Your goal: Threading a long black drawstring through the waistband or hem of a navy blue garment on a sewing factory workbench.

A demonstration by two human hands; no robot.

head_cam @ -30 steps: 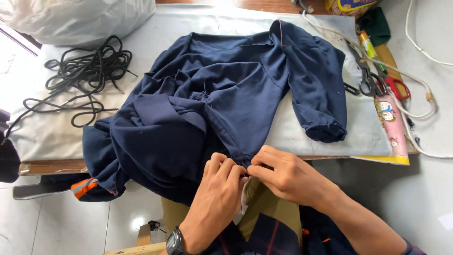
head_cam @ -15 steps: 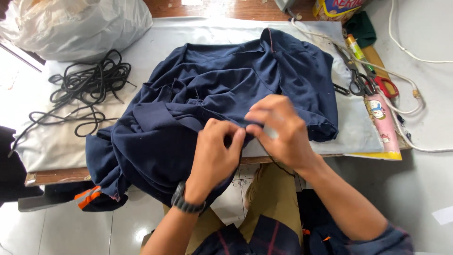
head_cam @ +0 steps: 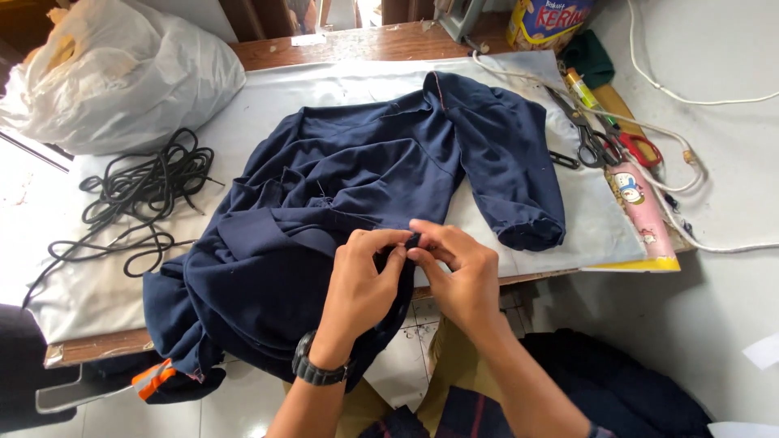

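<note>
A dark navy long-sleeved garment (head_cam: 381, 170) lies crumpled on a table covered with a pale sheet (head_cam: 341, 89), one sleeve stretched toward the right. My left hand (head_cam: 361, 284), with a black watch on the wrist, pinches the garment's near hem. My right hand (head_cam: 458, 276) pinches the same bit of fabric right beside it, fingertips of both hands touching at the fold. Part of the garment hangs over the table's near edge.
A coiled black cord (head_cam: 138, 191) lies at the left, a stuffed white plastic bag (head_cam: 122, 73) at the back left. Scissors (head_cam: 588, 138), a pink tube (head_cam: 641, 203) and a white cable (head_cam: 690, 154) sit at the right. More dark cloth (head_cam: 633, 381) lies below the table.
Both hands have lifted the pinched hem from the table's near edge up onto the garment, then drawn it slightly back. The view has shifted a little.
</note>
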